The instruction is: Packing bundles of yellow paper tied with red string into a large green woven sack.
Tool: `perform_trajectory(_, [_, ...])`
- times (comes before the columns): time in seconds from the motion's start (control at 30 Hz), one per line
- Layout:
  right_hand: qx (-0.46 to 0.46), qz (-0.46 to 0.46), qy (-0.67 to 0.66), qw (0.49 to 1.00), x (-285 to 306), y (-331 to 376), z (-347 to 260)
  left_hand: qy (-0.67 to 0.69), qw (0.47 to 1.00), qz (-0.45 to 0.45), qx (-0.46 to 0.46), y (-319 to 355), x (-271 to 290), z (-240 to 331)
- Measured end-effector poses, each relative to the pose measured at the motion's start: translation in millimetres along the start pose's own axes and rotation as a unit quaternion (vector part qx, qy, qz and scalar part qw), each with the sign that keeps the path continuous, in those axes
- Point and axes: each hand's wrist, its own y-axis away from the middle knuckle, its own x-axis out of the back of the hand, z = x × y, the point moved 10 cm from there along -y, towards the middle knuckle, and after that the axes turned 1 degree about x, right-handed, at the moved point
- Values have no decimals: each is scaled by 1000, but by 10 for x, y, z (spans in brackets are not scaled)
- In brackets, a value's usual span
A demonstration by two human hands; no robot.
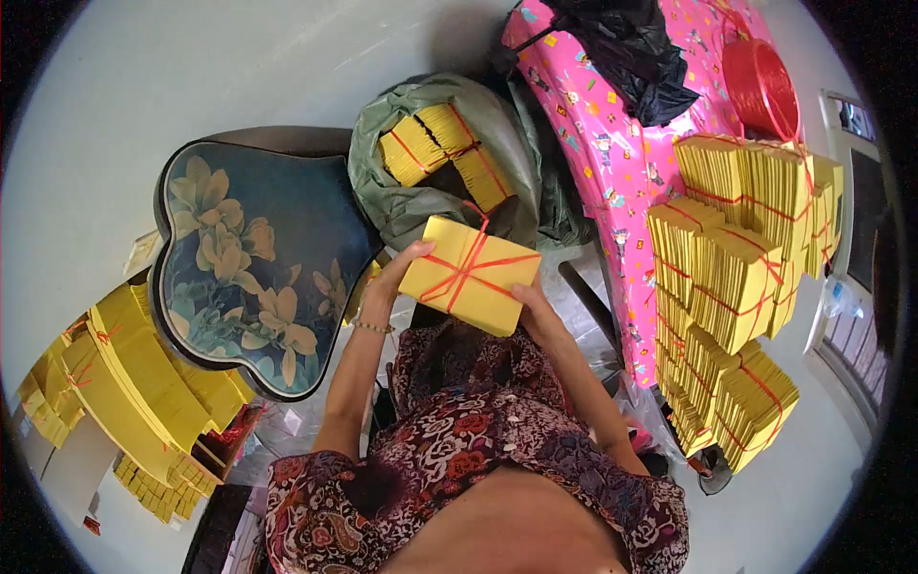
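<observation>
Head view: a yellow bundle (486, 275) of stacked paper sits tilted between both hands, in front of the person's patterned clothing (449, 421) and overlapping the near rim of a green sack (378, 158). Red cord (467, 260) crosses its upper face. The left hand (397, 271) pinches the left edge, thumb on the face; the right hand (537, 308) grips the lower right edge the same way. Both sets of fingers look closed on the bundle, though how they lie underneath cannot be told.

Inside the sack lie more tied yellow bundles (413, 151). To the left is a dark scalloped tabletop (287, 215) with painted flowers; to the right, a pink-covered bench (598, 124) bears a black plastic bag (641, 62) and a red cord roll (760, 91), near tall yellow stacks (732, 287).

With only the edges held, a loosened thumb could let the bundle tip and drop. Were the cord slack, uneven squeezing could slide it toward a corner and let sheets fan out. The sack's soft, crumpled rim could snag a cord, and the tall stacks, if knocked by the right elbow, could lean or topple
</observation>
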Motion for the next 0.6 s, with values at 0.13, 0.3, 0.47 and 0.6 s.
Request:
perform_trajectory(0.13, [-13,69,-118,990,230,-226,147,7,999,-13,-39,-858,388,49])
perform_trajectory(0.3, [28,114,-117,986,265,-438,-54,-581,714,182,-345,-1485,709,252])
perform_trajectory(0.47, [50,84,-149,984,169,-798,-40,-846,513,56,-137,-1857,946,-731])
perform_trajectory(0.6, [71,111,-140,981,184,-1227,389,-757,625,70,-180,-1439,601,-1082])
